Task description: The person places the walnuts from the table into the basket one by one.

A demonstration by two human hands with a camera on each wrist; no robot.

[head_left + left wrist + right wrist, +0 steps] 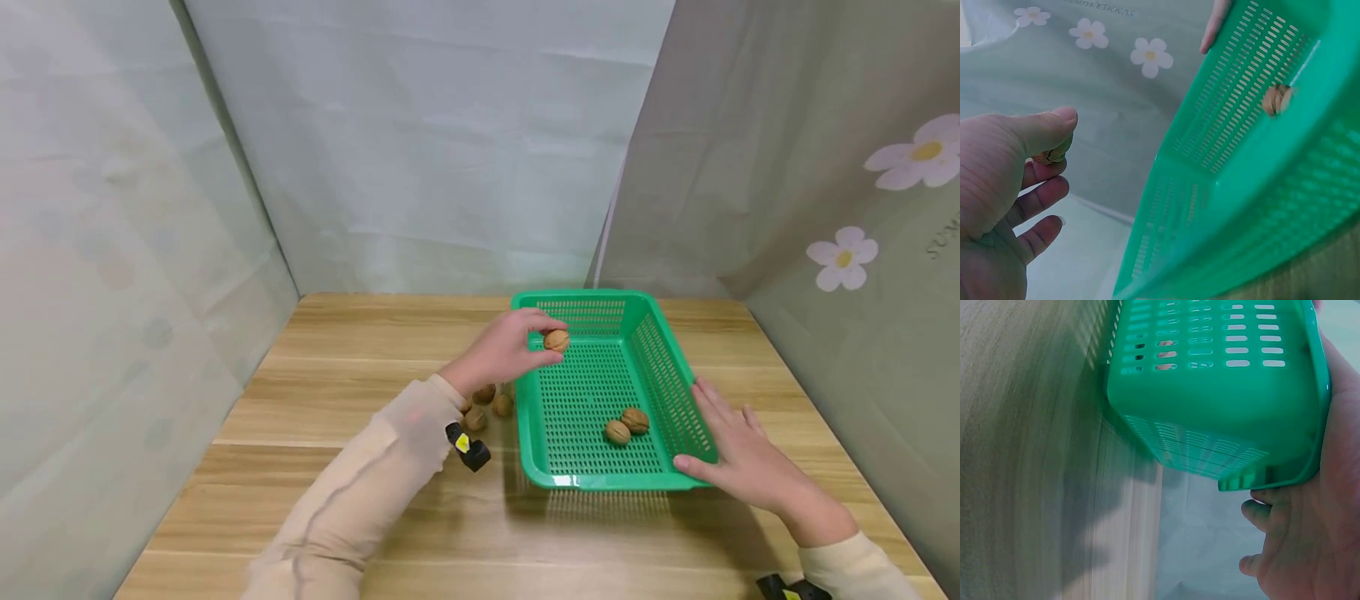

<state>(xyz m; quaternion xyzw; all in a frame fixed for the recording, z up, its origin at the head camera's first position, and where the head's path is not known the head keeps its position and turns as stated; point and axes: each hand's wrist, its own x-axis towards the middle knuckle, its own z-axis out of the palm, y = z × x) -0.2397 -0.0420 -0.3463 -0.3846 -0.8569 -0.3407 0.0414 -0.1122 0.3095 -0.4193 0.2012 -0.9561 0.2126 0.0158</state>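
In the head view my left hand (510, 346) pinches a tan walnut (557, 341) between thumb and fingertips, above the left side of a green plastic basket (532, 450). The left wrist view shows this walnut (1055, 152) partly hidden behind the thumb, the other fingers spread loosely below. My right hand (746, 454) holds the basket's near right corner, its thumb over the rim and its fingers along the outside. Inside the basket two walnuts (618, 432) lie close together near the right front.
Several more walnuts (503, 406) lie on the wooden table (300, 467) just left of the basket, partly hidden by the left wrist. Pale cloth (450, 150) hangs behind the table and along both sides, with white flowers (842, 259) on the right.
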